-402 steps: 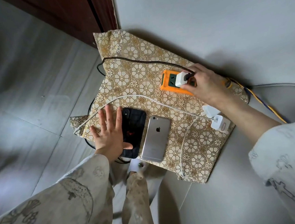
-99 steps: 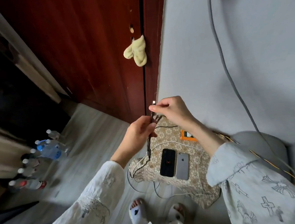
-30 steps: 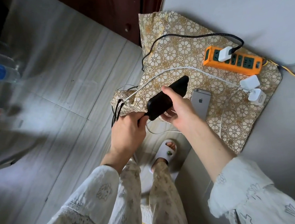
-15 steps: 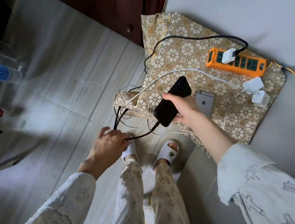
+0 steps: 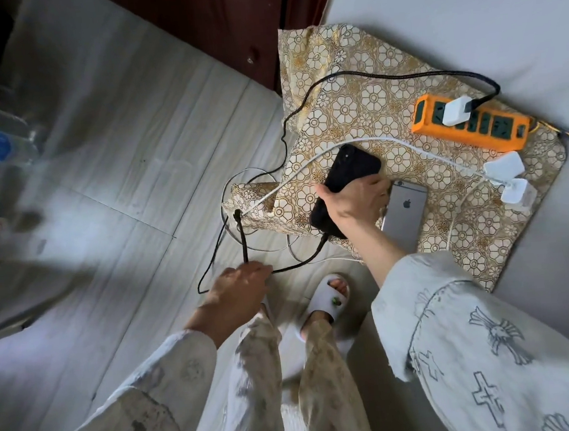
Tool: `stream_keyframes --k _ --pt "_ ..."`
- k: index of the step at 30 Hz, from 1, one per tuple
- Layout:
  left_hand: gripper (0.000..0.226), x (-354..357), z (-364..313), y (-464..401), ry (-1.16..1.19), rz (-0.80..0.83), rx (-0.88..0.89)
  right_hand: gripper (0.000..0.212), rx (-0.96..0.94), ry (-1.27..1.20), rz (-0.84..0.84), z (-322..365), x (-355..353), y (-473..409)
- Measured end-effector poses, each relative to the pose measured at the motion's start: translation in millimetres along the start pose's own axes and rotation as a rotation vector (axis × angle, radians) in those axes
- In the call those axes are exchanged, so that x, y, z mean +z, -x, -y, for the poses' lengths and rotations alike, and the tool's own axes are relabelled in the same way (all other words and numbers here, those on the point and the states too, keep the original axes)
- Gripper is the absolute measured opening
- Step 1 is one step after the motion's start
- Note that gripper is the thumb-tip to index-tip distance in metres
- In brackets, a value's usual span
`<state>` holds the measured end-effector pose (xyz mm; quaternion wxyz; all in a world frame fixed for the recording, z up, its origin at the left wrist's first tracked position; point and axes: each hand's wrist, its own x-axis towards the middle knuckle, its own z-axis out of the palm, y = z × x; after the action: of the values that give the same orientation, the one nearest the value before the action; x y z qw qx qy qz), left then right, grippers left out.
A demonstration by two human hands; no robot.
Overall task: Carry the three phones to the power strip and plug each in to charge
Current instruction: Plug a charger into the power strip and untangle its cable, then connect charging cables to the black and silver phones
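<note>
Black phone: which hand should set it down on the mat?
Right. The right hand already grips the black phone just above the floral mat, beside the silver phone. The left hand holds the black cable off the mat.

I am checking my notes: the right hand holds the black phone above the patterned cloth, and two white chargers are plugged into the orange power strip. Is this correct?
Not quite. The head view shows only one white charger plugged into the orange power strip. The right hand does hold the black phone above the patterned cloth.
</note>
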<state>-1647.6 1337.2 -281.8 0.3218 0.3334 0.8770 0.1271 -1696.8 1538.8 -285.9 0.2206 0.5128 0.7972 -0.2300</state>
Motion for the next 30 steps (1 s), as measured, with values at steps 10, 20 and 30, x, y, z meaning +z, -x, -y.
stream_keyframes --k 10,20,30 --pt "0.047 -4.2 -25.8 -38.3 0.124 -0.055 -0.107 0.037 -0.366 -0.063 -0.156 -67.1 -62.0 -18.9" --pt "0.07 2.6 -114.2 -119.4 -0.114 0.092 -0.136 0.054 -0.248 0.375 -0.293 -162.3 -142.6 -94.0" --pt "0.072 7.3 -132.8 -128.9 -0.136 0.142 -0.268 0.034 -0.417 0.55 -0.257 -204.6 -152.1 -137.0"
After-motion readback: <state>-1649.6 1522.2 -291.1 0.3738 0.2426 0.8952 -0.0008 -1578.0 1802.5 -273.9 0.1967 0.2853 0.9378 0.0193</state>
